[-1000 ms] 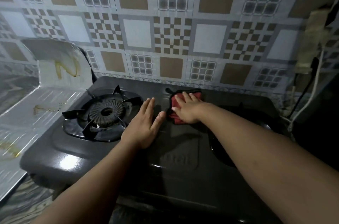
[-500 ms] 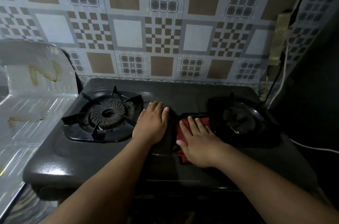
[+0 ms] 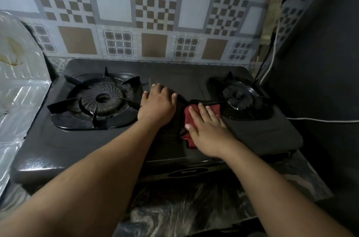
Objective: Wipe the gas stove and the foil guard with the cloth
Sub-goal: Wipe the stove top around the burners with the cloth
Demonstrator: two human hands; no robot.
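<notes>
Cloth (image 3: pixel 194 120) is pressed flat on the stove (image 3: pixel 262 135) by straight right-hand (image 3: pixel 208 135) fingers, its long axis running front to back. The left hand (image 3: pixel 157 107) is rested flat beside it, fingers straight.

I see a dim kitchen view, glare on the crinkled silver foil guard (image 3: pixel 17 100) at left, deep shadow right, wide-angle bending at edges, slight softness.

A patterned tile wall (image 3: pixel 155 13) of brown, white and checkered squares fills the back. A dark panel (image 3: pixel 320 52) stands at right, a white cable (image 3: pixel 272 58) beside it. The marbled tabletop (image 3: pixel 184 207) lies below in dim light.
</notes>
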